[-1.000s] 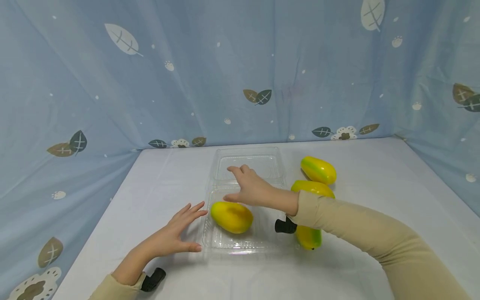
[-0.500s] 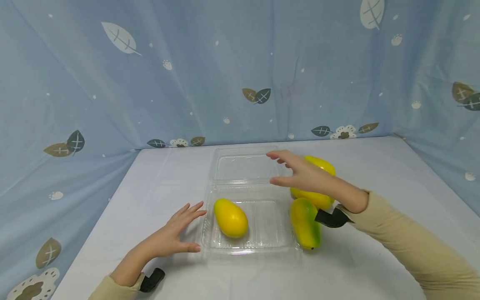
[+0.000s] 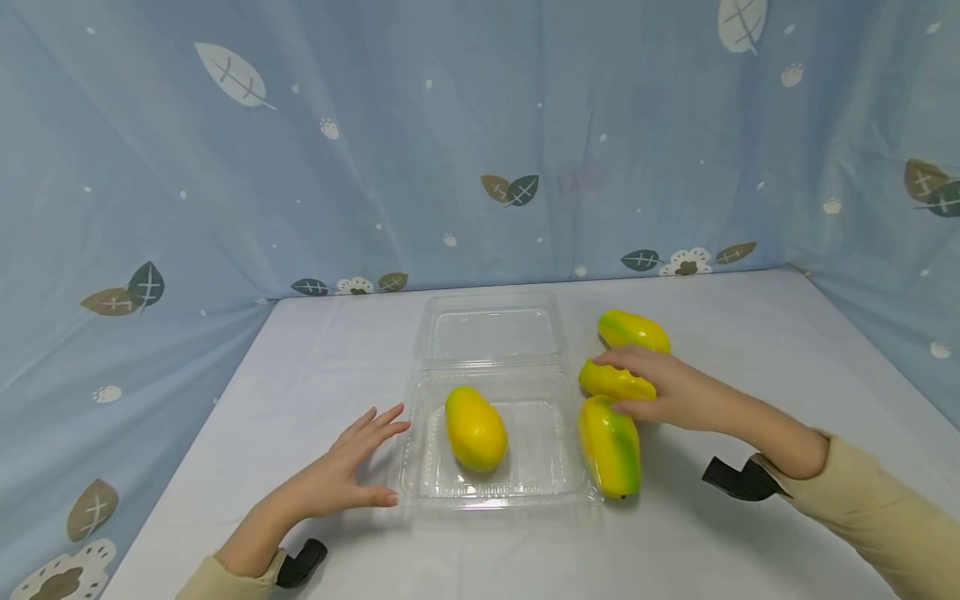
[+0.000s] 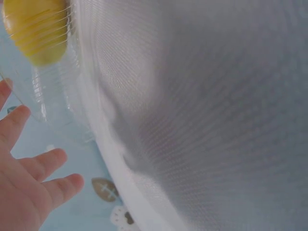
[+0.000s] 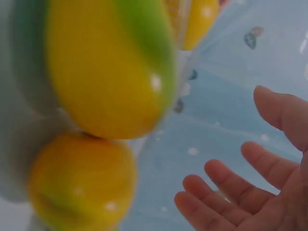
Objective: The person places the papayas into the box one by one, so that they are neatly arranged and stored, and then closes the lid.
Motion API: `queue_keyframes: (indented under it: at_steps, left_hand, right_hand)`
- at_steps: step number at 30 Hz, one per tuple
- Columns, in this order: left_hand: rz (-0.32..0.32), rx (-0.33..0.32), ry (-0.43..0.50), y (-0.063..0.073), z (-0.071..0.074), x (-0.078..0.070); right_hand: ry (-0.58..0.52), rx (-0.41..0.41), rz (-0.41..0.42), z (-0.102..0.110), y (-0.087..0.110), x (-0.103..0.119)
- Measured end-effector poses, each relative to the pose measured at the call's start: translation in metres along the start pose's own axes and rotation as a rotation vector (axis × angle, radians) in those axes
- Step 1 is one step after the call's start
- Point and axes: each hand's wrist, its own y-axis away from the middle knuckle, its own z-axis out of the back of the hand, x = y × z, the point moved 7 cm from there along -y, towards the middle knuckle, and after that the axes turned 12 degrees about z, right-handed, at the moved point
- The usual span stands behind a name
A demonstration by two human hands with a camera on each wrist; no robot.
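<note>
A yellow mango lies in the base of a clear plastic clamshell box, whose lid is folded back behind. My left hand hovers by the box's left edge, fingers spread, holding nothing. Over the yellow mango in the middle of the right-hand group is my right hand; its thumb overlaps the top of the nearer yellow-green mango. In the right wrist view the fingers are apart and extended, not closed round any mango.
A third loose mango lies farther back on the right. White cloth covers the table. A blue curtain with a leaf print rises behind and at both sides. Black bands sit on both wrists.
My right hand has moved right from over the box to the loose mangoes. The mango in the box has rolled a little and turned. My left hand has stayed in place.
</note>
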Motion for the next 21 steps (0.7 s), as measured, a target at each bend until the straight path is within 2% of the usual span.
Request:
queue_keyframes:
  at_steps: [3,12,15,21]
  left_hand:
    - [0.006,0.002,0.0,0.0,0.0,0.001]
    - [0.007,0.002,0.003,0.0,0.0,0.001]
    - [0.003,0.001,0.001,0.0,0.0,0.001]
    - [-0.008,-0.006,-0.004,0.0,0.0,0.0]
  right_hand:
    - [0.03,0.009,0.007,-0.006,0.007,-0.003]
    - [0.083,0.051,0.12,-0.026,0.019,-0.004]
    - [0.121,0.071,0.176,-0.033,0.022,-0.002]
    - [0.18,0.054,0.319,-0.042,0.028,0.001]
